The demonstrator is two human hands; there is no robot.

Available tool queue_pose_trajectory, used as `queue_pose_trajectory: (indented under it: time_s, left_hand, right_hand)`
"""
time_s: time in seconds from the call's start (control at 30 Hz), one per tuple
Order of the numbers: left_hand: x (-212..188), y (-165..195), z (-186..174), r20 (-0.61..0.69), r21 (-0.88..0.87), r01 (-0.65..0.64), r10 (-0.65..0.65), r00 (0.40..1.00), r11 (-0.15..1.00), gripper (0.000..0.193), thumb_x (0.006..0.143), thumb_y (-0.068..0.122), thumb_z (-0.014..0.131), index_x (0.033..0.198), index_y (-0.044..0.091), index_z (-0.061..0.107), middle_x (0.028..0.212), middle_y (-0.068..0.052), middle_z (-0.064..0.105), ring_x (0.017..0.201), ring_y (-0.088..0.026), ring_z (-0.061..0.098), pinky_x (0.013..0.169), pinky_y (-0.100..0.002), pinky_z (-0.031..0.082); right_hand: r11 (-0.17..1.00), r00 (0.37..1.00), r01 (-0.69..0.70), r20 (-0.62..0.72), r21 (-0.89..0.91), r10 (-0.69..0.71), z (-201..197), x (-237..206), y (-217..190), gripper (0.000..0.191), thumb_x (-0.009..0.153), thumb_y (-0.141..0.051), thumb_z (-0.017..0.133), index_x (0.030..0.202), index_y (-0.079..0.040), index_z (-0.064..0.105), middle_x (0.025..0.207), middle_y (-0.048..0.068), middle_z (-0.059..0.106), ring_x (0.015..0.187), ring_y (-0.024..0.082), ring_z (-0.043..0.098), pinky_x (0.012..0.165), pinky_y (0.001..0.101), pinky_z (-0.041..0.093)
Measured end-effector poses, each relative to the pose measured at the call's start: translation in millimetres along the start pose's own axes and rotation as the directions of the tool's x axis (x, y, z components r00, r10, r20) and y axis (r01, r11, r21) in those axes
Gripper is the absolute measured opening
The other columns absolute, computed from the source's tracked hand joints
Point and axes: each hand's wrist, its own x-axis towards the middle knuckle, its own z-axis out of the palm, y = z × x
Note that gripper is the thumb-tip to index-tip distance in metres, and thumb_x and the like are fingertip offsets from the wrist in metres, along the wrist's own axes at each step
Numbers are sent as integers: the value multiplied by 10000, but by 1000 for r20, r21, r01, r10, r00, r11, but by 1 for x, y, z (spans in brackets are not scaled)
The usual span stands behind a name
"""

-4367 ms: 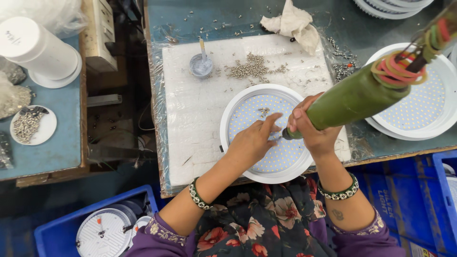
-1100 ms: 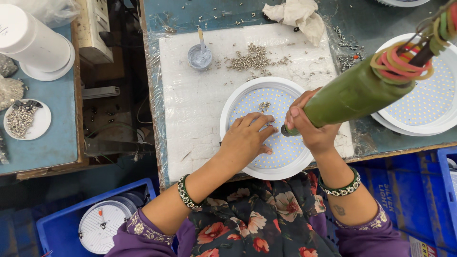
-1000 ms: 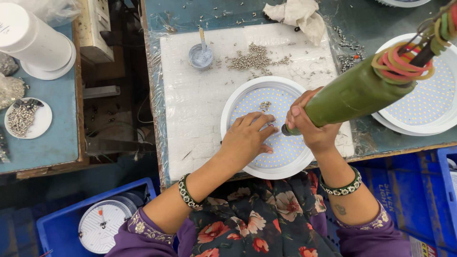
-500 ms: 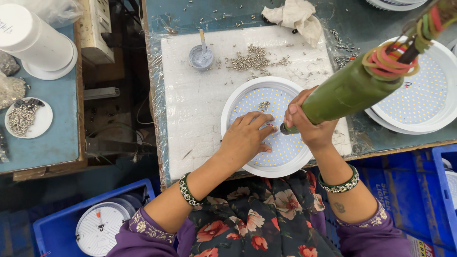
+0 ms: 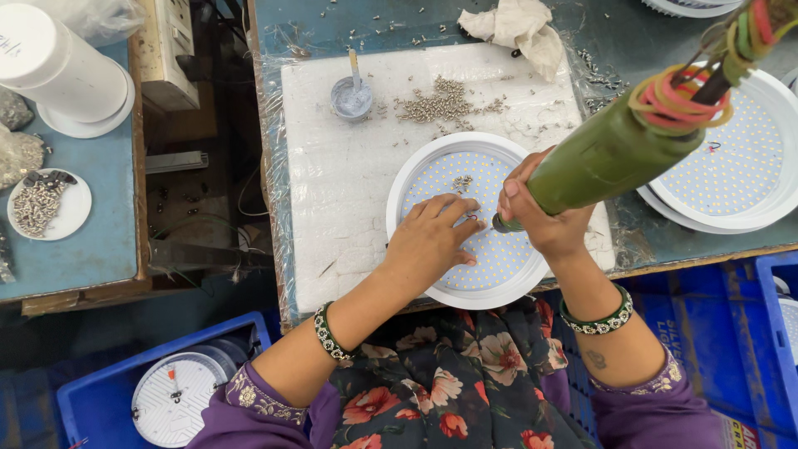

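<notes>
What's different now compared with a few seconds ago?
Very little. The left hand shifted slightly lower on the round white light panel, fingers spread flat instead of pinching. The right hand still grips the green screwdriver, tip on the panel. The screw pile and small cup stayed put.

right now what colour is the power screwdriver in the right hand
Olive green, with red and yellow rubber bands around its top; the power screwdriver shows clearly in the head view, gripped by the right hand.
</notes>
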Motion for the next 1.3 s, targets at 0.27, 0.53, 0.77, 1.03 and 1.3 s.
queue_pose_trajectory:
  time_s: [0.27,0.53,0.77,1.03,1.3]
  left_hand:
    - [1,0,-2,16,-28,18,-18,1000,999,568,651,349,853,1182,182,743,1357,-6,591,1320,-264,500,1070,-441,418]
    - [4,1,-6,-101,-253,49,-76,992,966,482,774,321,846,1194,134,703,1243,-26,648,1245,-267,547,1014,-445,420]
    - [11,11,2,-169,-200,23,-57,984,980,361,787,257,829,1120,170,718,1029,6,699,1097,-227,616,1001,-425,416]
    - [-11,12,2,-92,10,-3,4,996,1000,444,734,269,830,1138,123,716,1191,-11,648,1148,-242,573,963,-431,444]
    - [-15,11,8,-57,82,-30,35,998,996,468,735,282,824,1167,135,717,1254,4,627,1180,-243,566,958,-416,479]
  right_hand:
    - [992,1000,7,7,129,-8,-10,1,-9,152,1037,68,631,1051,6,493,803,115,599,647,156,605,613,289,548]
    - [971,1000,5,-11,239,-2,-8,4,-22,157,1024,45,652,1049,1,504,786,115,588,650,159,603,618,297,546]
    - [960,999,-3,-47,279,17,-4,5,-35,180,1034,51,645,1084,-17,487,797,110,575,649,152,592,619,303,543]
    - [970,1000,24,-20,240,-20,-9,6,-45,156,1030,33,665,985,8,518,772,118,594,625,162,603,597,299,541]
    - [973,998,26,-62,231,-12,-14,6,-52,170,1034,7,686,982,15,524,775,118,599,623,158,602,607,294,542]
